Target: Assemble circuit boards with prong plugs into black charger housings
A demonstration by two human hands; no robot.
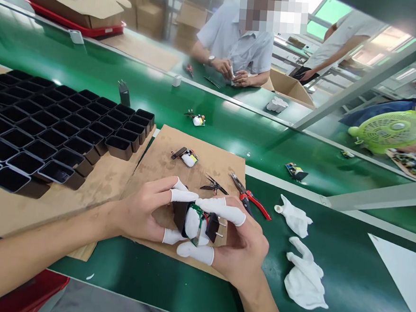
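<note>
My left hand (145, 211), with white finger cots on its fingertips, is closed round a black plastic charger case (180, 216). Between thumb and fingers, my right hand (243, 241) grips a charger circuit board (193, 223) with white filler, red wire and a black plug end (212, 228) whose two metal prongs point right. The board's left end is at the mouth of the case; how far it sits inside is hidden. Beyond my hands, another circuit board with a plug (188, 158), small black scissors (215, 185) and red-handled pliers (250, 197) lie on and by the cardboard.
Rows of open black cases (56, 126) stand on cardboard at left. White gloves (306, 277) lie at right. More boards (295, 172) rest on the green belt (224, 128). A co-worker (237, 48) sits opposite; a green fan (397, 129) stands at far right.
</note>
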